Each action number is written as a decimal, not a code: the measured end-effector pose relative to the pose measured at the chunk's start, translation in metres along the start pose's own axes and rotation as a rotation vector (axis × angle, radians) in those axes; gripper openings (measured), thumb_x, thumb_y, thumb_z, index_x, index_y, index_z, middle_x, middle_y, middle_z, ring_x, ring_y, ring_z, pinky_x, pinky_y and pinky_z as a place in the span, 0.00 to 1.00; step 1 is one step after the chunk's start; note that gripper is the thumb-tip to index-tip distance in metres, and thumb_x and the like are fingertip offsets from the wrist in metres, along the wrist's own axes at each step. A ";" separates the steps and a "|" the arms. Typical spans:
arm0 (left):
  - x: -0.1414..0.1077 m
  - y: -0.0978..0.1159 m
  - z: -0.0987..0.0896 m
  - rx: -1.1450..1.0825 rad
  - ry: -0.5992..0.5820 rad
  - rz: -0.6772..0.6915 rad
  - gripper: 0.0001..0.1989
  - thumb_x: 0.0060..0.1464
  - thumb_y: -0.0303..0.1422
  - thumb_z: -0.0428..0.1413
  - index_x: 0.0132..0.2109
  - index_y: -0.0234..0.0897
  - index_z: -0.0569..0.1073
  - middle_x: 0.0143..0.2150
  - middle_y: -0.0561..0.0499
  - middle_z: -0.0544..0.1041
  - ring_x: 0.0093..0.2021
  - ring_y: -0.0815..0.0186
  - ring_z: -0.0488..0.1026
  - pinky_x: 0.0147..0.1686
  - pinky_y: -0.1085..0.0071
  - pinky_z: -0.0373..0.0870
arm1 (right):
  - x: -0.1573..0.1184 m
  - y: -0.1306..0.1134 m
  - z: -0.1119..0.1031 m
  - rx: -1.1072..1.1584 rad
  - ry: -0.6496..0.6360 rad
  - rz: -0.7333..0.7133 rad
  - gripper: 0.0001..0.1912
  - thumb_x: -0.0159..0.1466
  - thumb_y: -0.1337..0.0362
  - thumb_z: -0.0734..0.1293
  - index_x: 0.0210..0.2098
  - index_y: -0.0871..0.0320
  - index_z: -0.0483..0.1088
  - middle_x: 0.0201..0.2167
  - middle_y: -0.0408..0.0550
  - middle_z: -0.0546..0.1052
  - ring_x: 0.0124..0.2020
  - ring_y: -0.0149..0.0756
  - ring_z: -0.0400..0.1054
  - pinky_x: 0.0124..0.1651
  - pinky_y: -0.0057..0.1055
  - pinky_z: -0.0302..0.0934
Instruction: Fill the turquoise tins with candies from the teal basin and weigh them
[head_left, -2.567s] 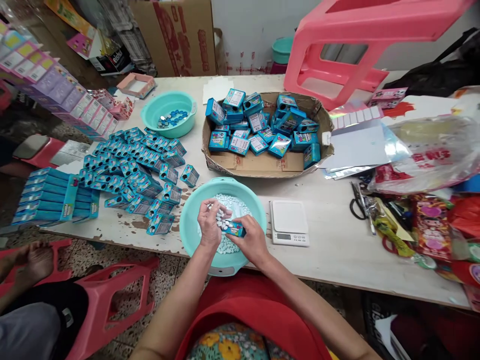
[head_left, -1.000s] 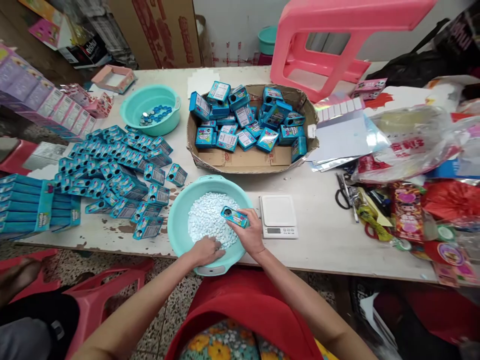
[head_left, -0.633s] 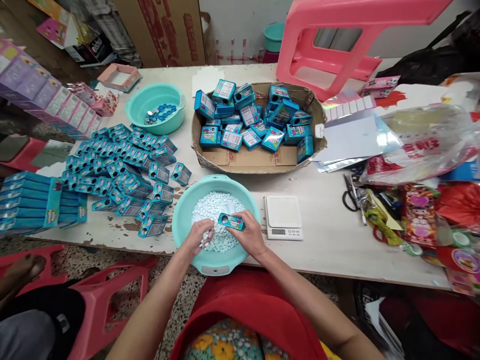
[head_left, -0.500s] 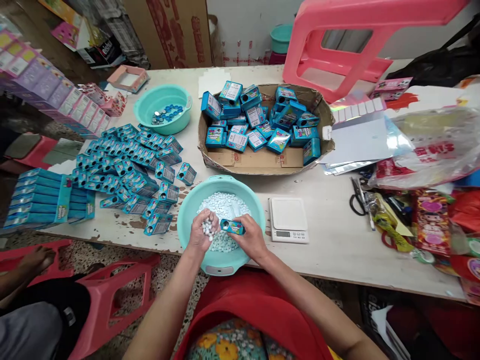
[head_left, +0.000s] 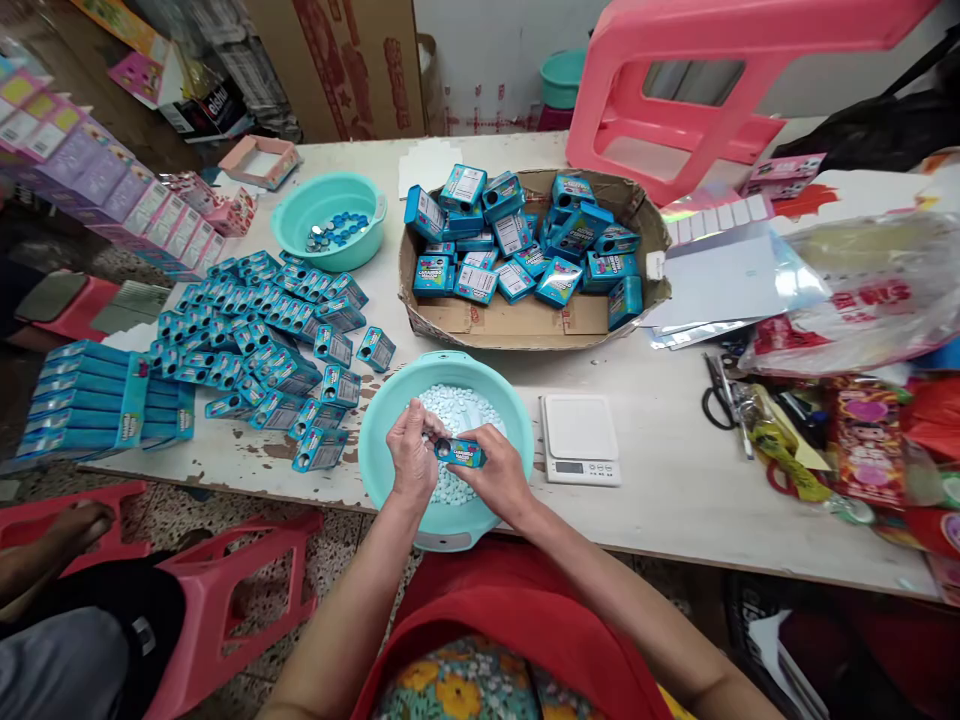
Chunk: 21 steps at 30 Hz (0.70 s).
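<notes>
My right hand [head_left: 499,468] grips a small blue candy box [head_left: 460,453] with a round dark hole in its near-left end. Against that end my left hand [head_left: 412,452] is cupped, palm turned toward the hole, its fingers curled around small white candies that are mostly hidden. Both hands are above a turquoise basin [head_left: 380,455], where many of the same white candies [head_left: 459,402] lie in a heap. To the left, a crowd of similar blue boxes [head_left: 341,385] stands with round holes facing up.
A cut-down cardboard box [head_left: 517,325] of blue boxes stands behind the basin, with a white scale [head_left: 579,430] to its front right. Farther right are scissors [head_left: 718,395] and plastic bags. Another turquoise basin [head_left: 289,215] holds blue caps. Another person's leg [head_left: 67,640] shows at lower left.
My left hand has turned from palm-up with candies showing to face the box's hole, closing in on it. The box has shifted slightly left in my right hand.
</notes>
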<state>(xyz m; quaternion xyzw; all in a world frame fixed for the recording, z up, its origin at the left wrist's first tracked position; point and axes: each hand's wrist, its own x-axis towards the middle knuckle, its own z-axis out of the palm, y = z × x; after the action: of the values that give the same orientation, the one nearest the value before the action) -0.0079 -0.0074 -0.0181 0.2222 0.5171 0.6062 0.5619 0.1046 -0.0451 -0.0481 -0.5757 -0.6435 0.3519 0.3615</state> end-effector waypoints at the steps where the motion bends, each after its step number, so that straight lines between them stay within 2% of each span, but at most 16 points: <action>1: 0.000 0.001 0.001 -0.010 0.003 -0.009 0.19 0.54 0.43 0.54 0.24 0.36 0.62 0.19 0.56 0.62 0.21 0.74 0.62 0.22 0.76 0.62 | 0.001 0.000 0.000 0.016 0.001 0.005 0.16 0.51 0.66 0.73 0.38 0.54 0.69 0.34 0.45 0.71 0.37 0.40 0.67 0.39 0.35 0.62; 4: 0.003 0.010 0.002 -0.058 0.017 -0.087 0.19 0.53 0.44 0.55 0.24 0.36 0.61 0.18 0.58 0.58 0.16 0.77 0.55 0.15 0.79 0.52 | 0.001 -0.003 -0.005 0.097 0.011 0.024 0.16 0.50 0.65 0.74 0.37 0.54 0.70 0.33 0.44 0.71 0.37 0.39 0.67 0.40 0.35 0.62; 7: 0.009 0.017 -0.006 -0.057 -0.016 -0.135 0.21 0.53 0.48 0.52 0.24 0.37 0.58 0.18 0.59 0.54 0.15 0.77 0.49 0.14 0.79 0.45 | -0.004 -0.009 -0.026 0.216 0.040 0.071 0.16 0.49 0.62 0.75 0.36 0.54 0.71 0.33 0.43 0.71 0.37 0.38 0.67 0.40 0.34 0.63; 9: 0.013 0.014 -0.018 0.110 -0.038 -0.115 0.21 0.54 0.50 0.49 0.25 0.38 0.59 0.18 0.58 0.54 0.15 0.76 0.50 0.15 0.78 0.48 | -0.011 -0.011 -0.051 0.279 0.079 0.101 0.17 0.49 0.60 0.75 0.38 0.54 0.71 0.34 0.44 0.71 0.37 0.37 0.68 0.41 0.34 0.63; 11: 0.013 0.003 -0.032 0.506 -0.139 -0.115 0.20 0.54 0.50 0.49 0.26 0.38 0.62 0.20 0.55 0.60 0.19 0.72 0.58 0.19 0.76 0.55 | -0.019 -0.005 -0.079 0.297 0.172 0.130 0.19 0.50 0.58 0.74 0.39 0.54 0.70 0.36 0.45 0.72 0.39 0.38 0.68 0.41 0.34 0.63; 13: 0.009 -0.012 -0.045 1.038 -0.322 -0.096 0.16 0.51 0.47 0.53 0.30 0.38 0.68 0.28 0.49 0.70 0.31 0.63 0.69 0.28 0.70 0.64 | -0.025 0.011 -0.104 0.247 0.322 0.164 0.19 0.51 0.57 0.73 0.41 0.55 0.70 0.38 0.46 0.72 0.39 0.38 0.68 0.42 0.35 0.64; 14: 0.006 -0.019 -0.051 1.278 -0.405 -0.058 0.14 0.50 0.45 0.55 0.34 0.38 0.71 0.36 0.45 0.73 0.40 0.58 0.70 0.34 0.67 0.66 | -0.026 0.023 -0.115 0.199 0.402 0.176 0.19 0.51 0.56 0.73 0.41 0.55 0.70 0.38 0.46 0.72 0.39 0.39 0.68 0.42 0.36 0.64; 16: -0.001 -0.032 -0.058 1.586 -0.499 0.050 0.16 0.52 0.43 0.54 0.44 0.40 0.72 0.51 0.43 0.71 0.52 0.52 0.65 0.44 0.60 0.64 | -0.026 0.054 -0.130 0.091 0.516 0.187 0.19 0.52 0.56 0.72 0.40 0.56 0.70 0.38 0.46 0.72 0.39 0.38 0.68 0.43 0.37 0.63; 18: -0.006 -0.041 -0.061 1.676 -0.542 0.105 0.18 0.56 0.42 0.49 0.51 0.41 0.69 0.55 0.43 0.68 0.54 0.53 0.64 0.47 0.60 0.63 | -0.023 0.088 -0.137 0.025 0.550 0.188 0.19 0.51 0.55 0.72 0.39 0.56 0.71 0.36 0.46 0.71 0.39 0.38 0.67 0.43 0.37 0.63; 21: -0.006 -0.046 -0.061 1.706 -0.642 0.088 0.19 0.59 0.42 0.45 0.52 0.39 0.68 0.52 0.44 0.71 0.50 0.55 0.68 0.46 0.63 0.64 | -0.020 0.125 -0.136 0.026 0.538 0.225 0.20 0.51 0.54 0.72 0.39 0.57 0.71 0.36 0.46 0.71 0.39 0.38 0.67 0.43 0.38 0.63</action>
<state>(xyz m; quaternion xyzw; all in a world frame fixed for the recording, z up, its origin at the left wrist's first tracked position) -0.0373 -0.0436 -0.0784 0.7399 0.5997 -0.0520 0.3002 0.2850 -0.0492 -0.0911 -0.7114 -0.4520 0.2329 0.4852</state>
